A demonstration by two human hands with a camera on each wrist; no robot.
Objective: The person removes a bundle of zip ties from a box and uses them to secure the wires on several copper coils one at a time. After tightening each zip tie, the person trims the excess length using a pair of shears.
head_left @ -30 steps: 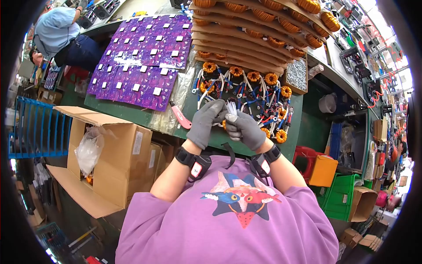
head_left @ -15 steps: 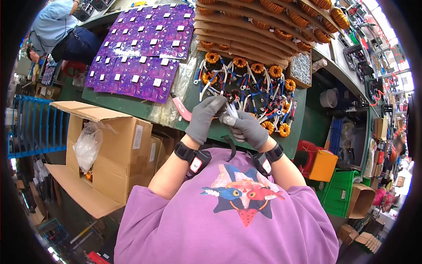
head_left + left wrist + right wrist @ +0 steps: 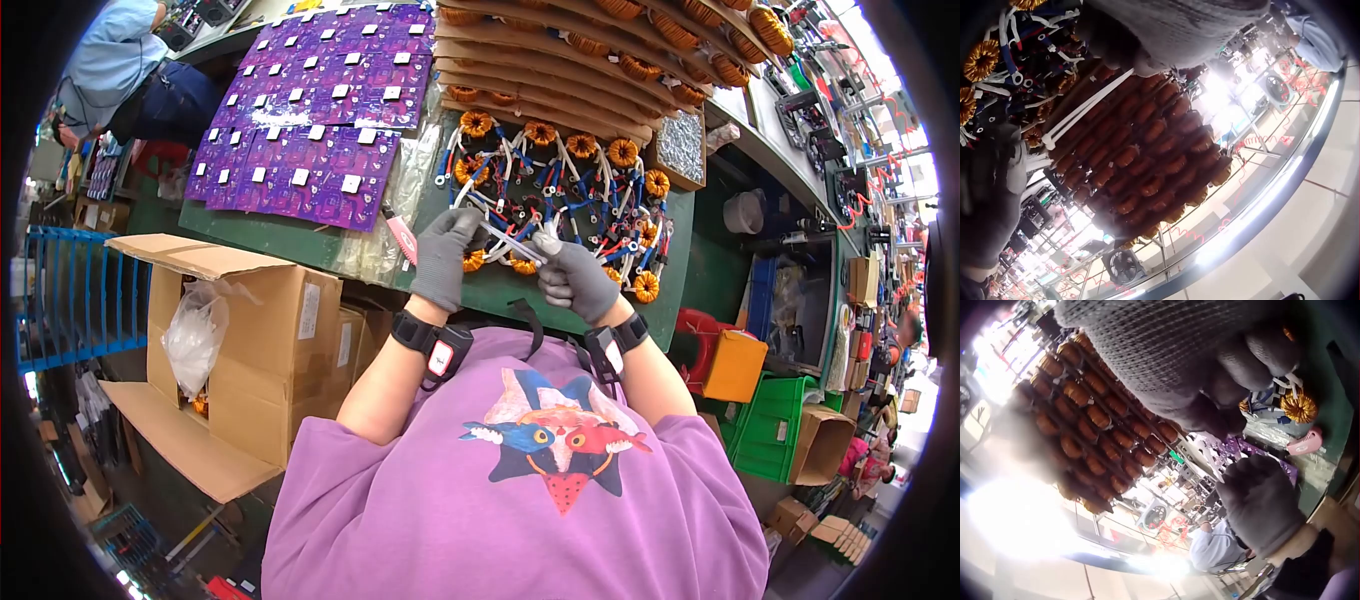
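Grey-gloved hands are held a little apart over the green table. The left hand (image 3: 440,262) (image 3: 1172,31) pinches the end of thin white strips (image 3: 508,238) (image 3: 1088,103) that stretch toward the right hand. A bundle of similar strips (image 3: 1038,164) is gripped in the right hand (image 3: 578,275) (image 3: 988,194) (image 3: 1179,362), its fingers curled. In the right wrist view the left hand (image 3: 1260,503) has curled fingers. Copper-wound rings (image 3: 539,133) with blue, white and red leads lie beyond and around the hands.
Layered cardboard with more rings (image 3: 560,75) rises behind. Purple boards (image 3: 300,178) and a pink-handled tool (image 3: 402,240) lie left. A metal-filled tray (image 3: 680,145) stands right, an open carton (image 3: 250,350) at lower left. Another person (image 3: 115,60) is at upper left.
The hands have moved apart from their near-touching position, the left one leftward. White strips now span the gap between them. The view has shifted slightly.
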